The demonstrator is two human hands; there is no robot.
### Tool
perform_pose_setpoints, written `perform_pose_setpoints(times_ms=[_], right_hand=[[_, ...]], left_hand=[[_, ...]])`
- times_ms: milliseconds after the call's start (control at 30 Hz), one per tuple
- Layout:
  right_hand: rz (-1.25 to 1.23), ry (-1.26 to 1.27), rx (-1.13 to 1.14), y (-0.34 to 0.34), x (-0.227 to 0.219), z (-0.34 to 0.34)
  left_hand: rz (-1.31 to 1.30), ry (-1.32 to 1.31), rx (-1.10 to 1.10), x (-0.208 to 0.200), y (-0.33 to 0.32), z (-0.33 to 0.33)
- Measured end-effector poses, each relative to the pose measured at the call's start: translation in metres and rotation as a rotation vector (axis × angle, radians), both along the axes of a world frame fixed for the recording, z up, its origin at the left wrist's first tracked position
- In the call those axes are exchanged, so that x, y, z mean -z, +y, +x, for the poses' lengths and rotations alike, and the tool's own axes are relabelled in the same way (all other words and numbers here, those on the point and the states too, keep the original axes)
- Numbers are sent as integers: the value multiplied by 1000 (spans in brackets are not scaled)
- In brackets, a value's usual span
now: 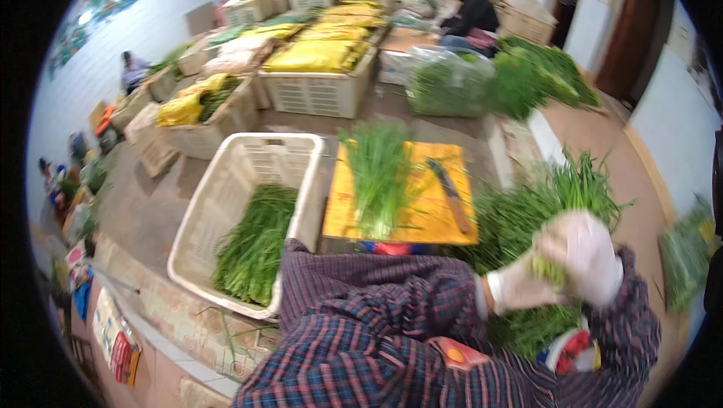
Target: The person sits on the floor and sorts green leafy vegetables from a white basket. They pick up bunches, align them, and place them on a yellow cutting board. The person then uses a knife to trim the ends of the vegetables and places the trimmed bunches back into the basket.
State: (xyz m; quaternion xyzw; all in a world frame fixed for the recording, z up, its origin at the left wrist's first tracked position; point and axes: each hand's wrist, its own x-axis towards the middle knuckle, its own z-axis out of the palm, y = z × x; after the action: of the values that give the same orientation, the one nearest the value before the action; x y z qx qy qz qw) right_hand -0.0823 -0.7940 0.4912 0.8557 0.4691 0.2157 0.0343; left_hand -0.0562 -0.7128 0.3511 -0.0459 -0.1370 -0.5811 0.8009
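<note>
Both my hands are in white gloves, over a pile of long green chives (501, 220) at my right. My left hand (520, 284) is closed at the pale stem ends of a bunch of chives (584, 186). Beside it, my right hand (595, 257), blurred by motion, wraps around the same bunch, whose green tips point away from me. In front of me, a loose bundle of chives (376, 182) lies on a yellow board (339, 216). A knife (449, 193) with a dark blade and brown handle rests to the right of this bundle.
Left of the board stands a white plastic crate (199, 220) with chives inside. Crates with yellow covers (320, 95) fill the back. A person in dark clothes (471, 12) sits behind a clear bag of greens (448, 80). A red-and-white container (576, 351) is by my right sleeve.
</note>
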Motion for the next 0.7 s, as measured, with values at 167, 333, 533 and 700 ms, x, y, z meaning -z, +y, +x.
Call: perform_pose_setpoints(times_ms=[167,333,533,700], right_hand=[[-252,-30,-234,35,30,-41],[-394,17,-612,101,27,-15],[-379,-93,-938,159,32,10],[-498,-103,-1051,196,35,9]], left_hand=[[-89,-40,-250,15,52,15],[69,-124,-756,5,163,24],[151,-158,-1043,1,214,10],[158,-151,-1113,-5,222,9]])
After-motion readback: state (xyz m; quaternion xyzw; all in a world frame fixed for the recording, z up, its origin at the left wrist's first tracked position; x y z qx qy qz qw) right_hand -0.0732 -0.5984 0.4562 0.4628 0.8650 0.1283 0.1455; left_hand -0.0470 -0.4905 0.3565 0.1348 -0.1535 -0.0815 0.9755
